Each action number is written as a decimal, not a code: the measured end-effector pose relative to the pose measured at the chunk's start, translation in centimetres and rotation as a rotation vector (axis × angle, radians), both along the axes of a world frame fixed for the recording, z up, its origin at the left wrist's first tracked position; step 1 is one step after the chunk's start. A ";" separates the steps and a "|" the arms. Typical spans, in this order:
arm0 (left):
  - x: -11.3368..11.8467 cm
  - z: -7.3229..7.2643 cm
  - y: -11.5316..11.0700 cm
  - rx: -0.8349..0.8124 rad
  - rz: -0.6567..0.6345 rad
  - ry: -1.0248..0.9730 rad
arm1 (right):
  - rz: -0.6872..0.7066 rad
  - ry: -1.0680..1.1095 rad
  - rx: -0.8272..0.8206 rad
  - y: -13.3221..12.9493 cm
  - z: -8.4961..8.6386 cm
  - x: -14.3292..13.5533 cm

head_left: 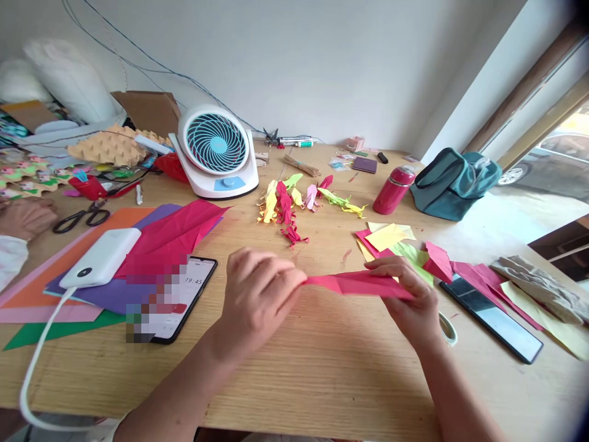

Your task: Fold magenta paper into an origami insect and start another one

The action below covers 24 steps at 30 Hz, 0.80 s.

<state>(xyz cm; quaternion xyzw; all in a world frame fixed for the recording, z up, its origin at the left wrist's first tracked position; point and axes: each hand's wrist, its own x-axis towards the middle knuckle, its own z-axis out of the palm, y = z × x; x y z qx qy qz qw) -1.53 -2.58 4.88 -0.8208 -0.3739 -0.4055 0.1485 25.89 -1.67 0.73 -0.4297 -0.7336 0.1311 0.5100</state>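
With a folded red paper (359,283) taken as the clock's centre, its narrow tip is pinched at 9 o'clock by the left hand (264,288), while its wider end is gripped at 3 o'clock by the right hand (410,296). The hands are set well apart, linked only by the paper, which is held over the wooden table (322,380). Light, even tension is probably best applied, since the thin tip could be torn. The layers should be lined up before any crease is pressed. Clearance should be left for the pale ring (450,329) at 4 o'clock; folded paper figures (284,202) are grouped safely at 10 to 11 o'clock.
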 end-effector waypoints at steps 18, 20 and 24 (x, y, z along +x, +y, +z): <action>2.9 -8.8 -2.8 -0.639 -0.153 0.533 | 0.280 -0.806 -0.016 -2.3 -4.6 2.7; 3.0 -9.4 -2.9 -0.671 -0.141 0.550 | 0.284 -0.785 -0.051 -2.6 -4.7 2.8; 3.2 -9.7 -3.0 -0.681 -0.101 0.571 | 0.288 -0.779 -0.110 -2.8 -4.7 2.8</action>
